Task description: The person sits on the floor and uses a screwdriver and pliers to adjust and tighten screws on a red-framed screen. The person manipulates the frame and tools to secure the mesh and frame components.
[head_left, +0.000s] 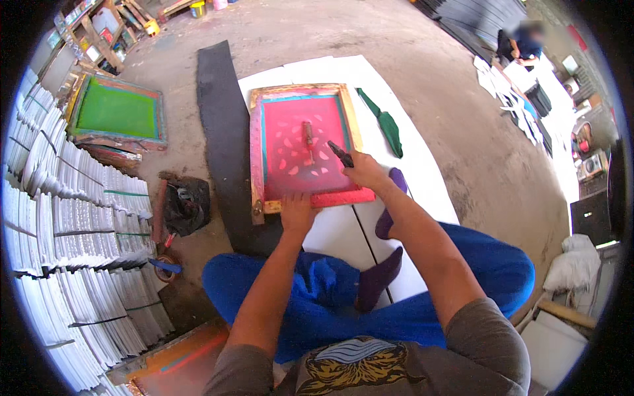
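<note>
A wooden screen printing frame (256, 165) with pink mesh lies in front of me on white sheets. My left hand (297, 214) grips its near rail, fingers over the top. In my right hand (365, 170), above the frame's right side, is a dark hand tool (340, 153) that looks like pliers; the fist hides part of it. A screwdriver (308, 134) with a reddish handle lies on the mesh, its thin end toward me. Pale petal-like shapes show in the mesh around it. Right of the frame rests a dark green cloth-like piece (389, 132).
A long black strip (221, 125) runs left of the sheets. Tied stacks of white sheets (86, 224) line the left side, near a green screen (119, 107) and a black plastic bag (187, 206). Another person (527, 43) sits at the far right. My crossed legs border the sheets.
</note>
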Demonstrator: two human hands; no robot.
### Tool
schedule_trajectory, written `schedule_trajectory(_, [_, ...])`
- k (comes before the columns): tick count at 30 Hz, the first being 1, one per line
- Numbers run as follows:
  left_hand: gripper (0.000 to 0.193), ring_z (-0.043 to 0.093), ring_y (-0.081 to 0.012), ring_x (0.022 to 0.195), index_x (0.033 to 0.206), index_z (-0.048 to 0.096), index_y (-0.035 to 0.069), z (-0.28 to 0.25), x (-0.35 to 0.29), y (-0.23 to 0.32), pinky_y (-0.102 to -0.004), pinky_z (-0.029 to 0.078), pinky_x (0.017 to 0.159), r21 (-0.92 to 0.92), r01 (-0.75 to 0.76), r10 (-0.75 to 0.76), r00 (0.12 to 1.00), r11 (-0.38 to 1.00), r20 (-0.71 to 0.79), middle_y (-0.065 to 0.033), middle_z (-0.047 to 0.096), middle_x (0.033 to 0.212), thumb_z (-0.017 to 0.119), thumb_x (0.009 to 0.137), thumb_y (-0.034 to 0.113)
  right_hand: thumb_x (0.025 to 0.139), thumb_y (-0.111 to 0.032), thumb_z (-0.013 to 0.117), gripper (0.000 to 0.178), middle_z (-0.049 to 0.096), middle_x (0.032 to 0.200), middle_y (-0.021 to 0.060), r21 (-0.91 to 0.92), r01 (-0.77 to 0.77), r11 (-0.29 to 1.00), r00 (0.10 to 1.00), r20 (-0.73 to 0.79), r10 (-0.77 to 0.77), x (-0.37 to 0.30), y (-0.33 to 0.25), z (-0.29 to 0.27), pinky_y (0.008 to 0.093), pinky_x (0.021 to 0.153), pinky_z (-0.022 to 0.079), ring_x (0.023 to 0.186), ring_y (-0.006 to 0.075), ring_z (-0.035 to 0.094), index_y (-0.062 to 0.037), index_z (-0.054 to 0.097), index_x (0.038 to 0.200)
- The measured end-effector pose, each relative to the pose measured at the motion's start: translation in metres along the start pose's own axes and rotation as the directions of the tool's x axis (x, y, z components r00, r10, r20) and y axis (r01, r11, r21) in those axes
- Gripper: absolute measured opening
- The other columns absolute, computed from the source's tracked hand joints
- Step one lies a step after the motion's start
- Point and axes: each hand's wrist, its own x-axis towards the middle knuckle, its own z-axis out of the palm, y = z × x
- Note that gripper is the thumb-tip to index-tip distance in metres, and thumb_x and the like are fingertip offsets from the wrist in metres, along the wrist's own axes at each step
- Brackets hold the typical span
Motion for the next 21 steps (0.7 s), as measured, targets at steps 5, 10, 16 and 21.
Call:
schedule_trajectory(5, [0.087, 0.032, -0.0377, 0.146, 0.148, 0.043, 0.01, -0.011, -0.025, 0.003, -0.054, 0.024, 0.12, 0.12, -0.045, 0.05, 0.998, 0.992, -0.037, -0.017, 0.039, 0.154, 0.081, 0.078, 0.043, 0.095, -0.026, 0.067, 0.028, 0.071, 0.085, 0.0135, 0.667, -0.475, 0.573, 0.874, 0.281, 0.397, -0.067, -0.002, 0.013, 0.0433, 0.062, 0.057, 0.067, 0.027, 0.071, -0.0036, 0.059, 0.11])
schedule_trajectory(10, [0.092, 0.021, -0.0372, 0.152, 0.155, 0.033, 0.011, -0.025, -0.056, 0.018, -0.0548, 0.019, 0.122, 0.118, -0.014, 0.012, 1.0, 0.993, 0.021, -0.0166, 0.027, 0.163, 0.079, 0.082, 0.041, 0.102, -0.027, 0.058, 0.025, 0.071, 0.09, 0.0138, 0.754, -0.588, 0.294, 0.785, 0.445, 0.43, -0.098, 0.005, 0.018, 0.0457, 0.068, 0.059, 0.076, 0.0277, 0.072, -0.0053, 0.057, 0.114])
schedule_trajectory(16, [0.089, 0.026, -0.0411, 0.149, 0.152, 0.038, 0.008, -0.03, -0.082, 0.003, -0.0579, 0.022, 0.12, 0.115, 0.018, -0.013, 0.999, 0.993, -0.04, -0.0196, 0.027, 0.162, 0.08, 0.08, 0.039, 0.102, -0.027, 0.058, 0.024, 0.07, 0.091, 0.0141, 0.723, -0.602, 0.339, 0.772, 0.416, 0.481, -0.123, 0.012, 0.003, 0.0552, 0.072, 0.057, 0.078, 0.0286, 0.071, -0.0048, 0.056, 0.111])
schedule_trajectory(21, [0.081, 0.026, -0.041, 0.149, 0.147, 0.045, 0.006, -0.027, -0.075, 0.023, -0.057, 0.023, 0.121, 0.076, -0.108, 0.114, 0.99, 0.991, -0.083, -0.0199, 0.031, 0.159, 0.08, 0.08, 0.035, 0.101, -0.028, 0.058, 0.024, 0.069, 0.09, 0.0136, 0.637, -0.667, 0.387, 0.732, 0.461, 0.502, -0.156, 0.048, 0.03, 0.0543, 0.07, 0.056, 0.078, 0.0292, 0.071, -0.0064, 0.054, 0.109])
